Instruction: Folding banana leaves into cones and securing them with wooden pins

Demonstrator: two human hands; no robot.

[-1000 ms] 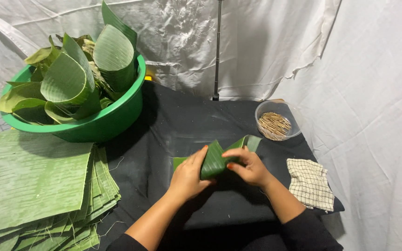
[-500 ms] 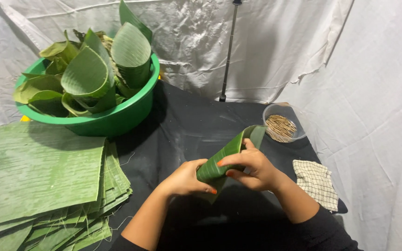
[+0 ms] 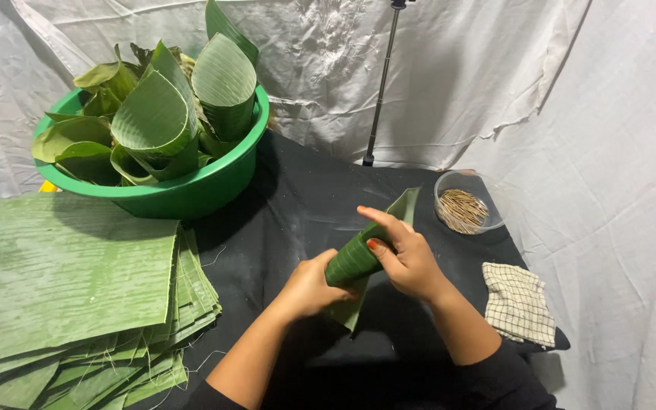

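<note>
Two bare hands work over a counter (image 3: pixel 298 197) draped in black cloth; the left hand (image 3: pixel 314 287) and the right hand (image 3: pixel 408 262) both grip a rolled green leaf (image 3: pixel 358 254), curled into a cone shape and held just above the middle of the cloth; its loose end points up and away towards the back. White crumpled sheeting (image 3: pixel 495 76) hangs behind and along the right side, closing in the space; a thin dark pole (image 3: pixel 380 91) stands upright against it. At the back left sits a green basin (image 3: pixel 191 190) filled with finished leaf cones (image 3: pixel 157 114); a stack of flat leaf sheets (image 3: pixel 62 281) covers the near left. To the right, a clear bowl of thin sticks (image 3: pixel 465 209) stands near a folded checked cloth (image 3: pixel 518 302).
</note>
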